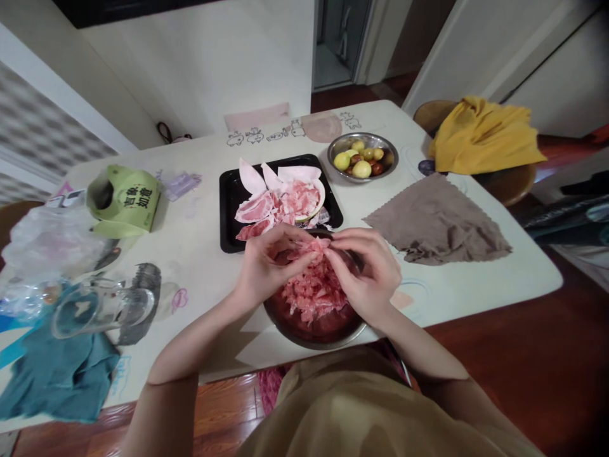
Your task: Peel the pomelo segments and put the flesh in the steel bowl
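Note:
Between my fingertips is a small pink piece of pomelo flesh (318,245). My left hand (269,257) pinches it from the left and my right hand (365,270) from the right, thumbs close together. Both hands are over a metal bowl (340,330), near the table's front edge. Loose pink-red pomelo pulp (314,295) fills the middle of that bowl. Just behind it, a black tray (229,219) carries pomelo peel (252,178), pale on one side, along with torn pink membrane.
A metal bowl of small fruit (364,158) stands at the back right, beside a brown cloth (440,219). To the left are a green carton (128,200), a clear plastic bag (52,235), a glass pitcher (102,308) lying sideways and a teal cloth (61,374). Yellow fabric (485,136) covers a chair.

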### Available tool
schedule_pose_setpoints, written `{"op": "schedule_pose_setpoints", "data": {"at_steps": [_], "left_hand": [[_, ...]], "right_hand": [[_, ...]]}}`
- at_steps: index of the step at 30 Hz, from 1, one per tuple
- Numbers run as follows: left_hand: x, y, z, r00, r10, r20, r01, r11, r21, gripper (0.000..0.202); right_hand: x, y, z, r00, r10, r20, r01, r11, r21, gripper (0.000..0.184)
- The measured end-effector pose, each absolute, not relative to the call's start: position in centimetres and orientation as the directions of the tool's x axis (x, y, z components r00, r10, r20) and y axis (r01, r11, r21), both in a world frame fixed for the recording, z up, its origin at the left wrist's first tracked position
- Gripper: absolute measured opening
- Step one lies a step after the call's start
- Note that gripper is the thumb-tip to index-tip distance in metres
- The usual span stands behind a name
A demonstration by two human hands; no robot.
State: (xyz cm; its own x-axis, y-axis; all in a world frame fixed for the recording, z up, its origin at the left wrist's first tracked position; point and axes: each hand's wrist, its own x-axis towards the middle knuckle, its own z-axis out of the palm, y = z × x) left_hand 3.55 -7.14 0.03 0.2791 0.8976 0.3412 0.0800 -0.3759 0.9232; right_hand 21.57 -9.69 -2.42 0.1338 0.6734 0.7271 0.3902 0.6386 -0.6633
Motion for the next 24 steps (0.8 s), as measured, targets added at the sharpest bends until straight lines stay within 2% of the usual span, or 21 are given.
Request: {"op": "schedule_pose_setpoints", "data": {"at_steps": [2,4,9,13,24], "left_hand": [[3.54,-7.19,0.14,0.279,0.902,0.328,0.065,-0.359,0.931,0.024],[3.5,-7.24,0.28,0.287,0.898,0.333,0.058,-0.363,0.93,0.024],[3.31,-7.5,0.44,0.296,0.86,0.415,0.154,-0.472,0.868,0.024],[3.21,-7.72,0.49,0.337,0.777,0.531,0.307,-0.624,0.719,0.023],[3.3,-7.95,0.59,0.408,0.614,0.676,0.376,-0.788,0.488,0.025]], "right_hand": [[21.73,-9.72,-2.13,0.044,0.573,0.818,0.487,0.703,-0.519,0.028],[21.8,-9.77,-1.81,-0.005,0.538,0.843,0.53,0.716,-0.454,0.028],[21.81,-9.84,-1.51,-0.031,0.527,0.849,0.567,0.709,-0.419,0.025],[21.87,-9.82,-1.7,-0.055,0.504,0.862,0.584,0.716,-0.382,0.027],[22.06,-9.74,-1.68,-0.093,0.521,0.849,0.62,0.697,-0.359,0.023]]}}
